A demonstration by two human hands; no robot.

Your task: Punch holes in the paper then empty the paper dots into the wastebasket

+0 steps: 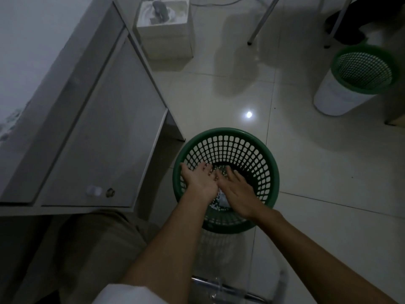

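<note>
A green mesh wastebasket stands on the tiled floor just right of the desk. Both hands are held over its mouth. My left hand is flat with the palm turned up and the fingers apart. My right hand lies palm down with its fingertips touching the left palm. Small white paper dots lie at the bottom of the basket, below the hands. A few pale specks sit between the fingertips. No punch and no sheet of paper are in view.
A grey glass-topped desk fills the left side. A white box stands on the floor behind it. A second green-rimmed basket stands at the far right, near metal chair legs. My knee is at the lower left.
</note>
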